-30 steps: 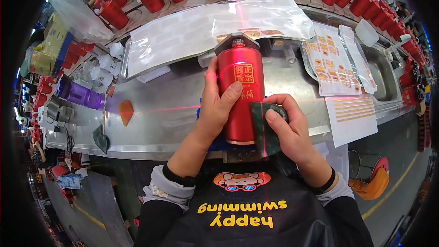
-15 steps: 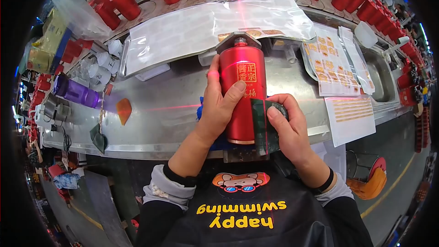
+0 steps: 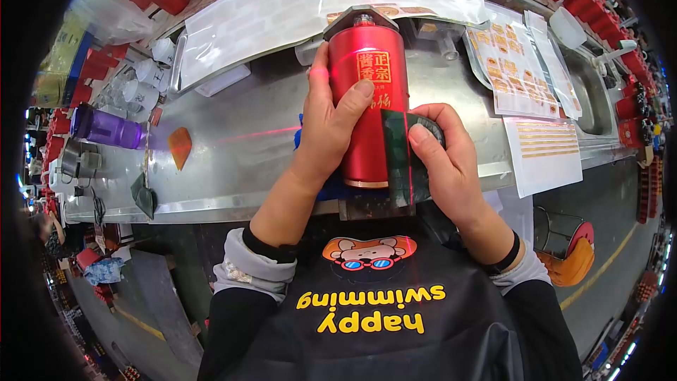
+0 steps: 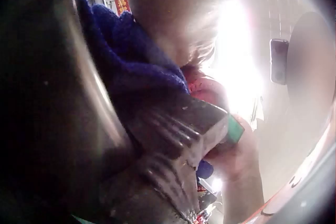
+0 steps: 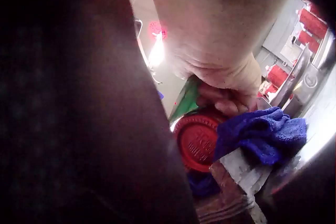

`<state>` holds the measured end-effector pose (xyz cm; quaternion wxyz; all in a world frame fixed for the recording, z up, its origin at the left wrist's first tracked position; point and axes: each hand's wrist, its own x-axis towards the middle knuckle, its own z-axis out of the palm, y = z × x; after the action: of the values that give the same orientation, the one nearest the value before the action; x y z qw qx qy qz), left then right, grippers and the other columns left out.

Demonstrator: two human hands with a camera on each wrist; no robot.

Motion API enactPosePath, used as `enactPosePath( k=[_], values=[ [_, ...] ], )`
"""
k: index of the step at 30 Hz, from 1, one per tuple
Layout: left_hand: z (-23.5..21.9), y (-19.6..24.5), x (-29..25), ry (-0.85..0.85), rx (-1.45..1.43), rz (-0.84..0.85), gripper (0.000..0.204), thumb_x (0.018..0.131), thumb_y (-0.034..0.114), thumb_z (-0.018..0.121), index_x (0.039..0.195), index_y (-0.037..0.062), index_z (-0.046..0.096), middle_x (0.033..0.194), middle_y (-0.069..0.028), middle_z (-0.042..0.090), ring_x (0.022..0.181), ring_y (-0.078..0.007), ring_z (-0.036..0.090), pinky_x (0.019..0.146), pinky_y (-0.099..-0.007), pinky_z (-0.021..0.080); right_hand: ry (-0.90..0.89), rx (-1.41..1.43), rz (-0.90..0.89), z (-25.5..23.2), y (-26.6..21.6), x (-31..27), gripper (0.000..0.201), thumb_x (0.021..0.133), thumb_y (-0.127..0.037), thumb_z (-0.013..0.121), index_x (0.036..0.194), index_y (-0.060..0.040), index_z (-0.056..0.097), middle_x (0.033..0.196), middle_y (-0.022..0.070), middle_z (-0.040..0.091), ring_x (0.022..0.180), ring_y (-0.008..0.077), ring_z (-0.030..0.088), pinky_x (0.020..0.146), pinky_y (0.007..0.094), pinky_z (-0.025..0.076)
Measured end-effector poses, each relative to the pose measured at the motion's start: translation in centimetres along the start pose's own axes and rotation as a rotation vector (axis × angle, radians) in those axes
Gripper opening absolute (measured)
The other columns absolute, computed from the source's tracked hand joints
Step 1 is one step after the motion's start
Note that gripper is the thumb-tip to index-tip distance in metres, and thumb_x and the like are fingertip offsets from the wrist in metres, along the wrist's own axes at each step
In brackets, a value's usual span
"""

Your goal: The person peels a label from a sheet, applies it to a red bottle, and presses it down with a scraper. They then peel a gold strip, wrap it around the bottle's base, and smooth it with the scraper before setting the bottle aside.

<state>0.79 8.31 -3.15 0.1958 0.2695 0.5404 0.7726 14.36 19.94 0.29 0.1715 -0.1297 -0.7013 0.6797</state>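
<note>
A red bottle with gold characters lies over a blue cloth, its neck at a dark angular plate. The left hand grips its left side, thumb across the front. At its lower right, the right hand pinches a dark green sheet against the bottle, thumb on top. The right wrist view shows the bottle's round red base beside the blue cloth. In the left wrist view a green corner shows by the fingers.
White sheets lie behind the bottle, printed label sheets to the right near a sink. A purple bottle, an orange piece and another green piece are at left. Red bottles line the back.
The head view has shifted, so the bottle, bench and hands appear higher in it. Both hands keep their hold on the bottle and green sheet. The red bottles at the back have shifted left.
</note>
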Motion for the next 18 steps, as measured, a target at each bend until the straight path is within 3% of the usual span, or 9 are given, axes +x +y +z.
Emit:
enactPosePath(
  k=[11, 14, 18],
  values=[
    [-0.06, 0.84, 0.32, -0.053, -0.059, -0.035, 0.082, 0.093, 0.030, 0.065, 0.149, -0.0062, 0.018, 0.133, -0.0173, 0.049, 0.118, -0.0194, 0.052, 0.100, -0.0324, 0.044, -0.006, -0.020, 0.015, -0.05, -0.21, -0.14, 0.022, 0.098, -0.015, 0.054, 0.110, 0.0031, 0.053, 0.086, 0.0064, 0.063, 0.079, 0.0096, 0.057, 0.071, 0.0267, 0.048],
    [0.00, -0.06, 0.18, 0.030, 0.139, 0.035, 0.085, 0.091, 0.031, 0.068, 0.149, -0.0066, 0.018, 0.133, -0.0178, 0.048, 0.118, -0.0201, 0.052, 0.100, -0.0326, 0.044, 0.010, -0.042, -0.003, -0.08, -0.09, -0.17, 0.021, 0.098, -0.015, 0.055, 0.109, 0.0031, 0.053, 0.086, 0.0067, 0.063, 0.078, 0.0100, 0.058, 0.071, 0.0271, 0.048],
    [0.22, 0.49, 0.02, 0.011, 0.062, -0.005, 0.089, 0.089, 0.029, 0.070, 0.149, -0.0064, 0.014, 0.133, -0.0186, 0.048, 0.117, -0.0212, 0.053, 0.098, -0.0339, 0.046, -0.011, -0.038, 0.002, -0.22, -0.07, -0.18, 0.021, 0.098, -0.014, 0.054, 0.110, 0.0027, 0.053, 0.086, 0.0076, 0.063, 0.078, 0.0104, 0.058, 0.070, 0.0277, 0.049]
  ],
)
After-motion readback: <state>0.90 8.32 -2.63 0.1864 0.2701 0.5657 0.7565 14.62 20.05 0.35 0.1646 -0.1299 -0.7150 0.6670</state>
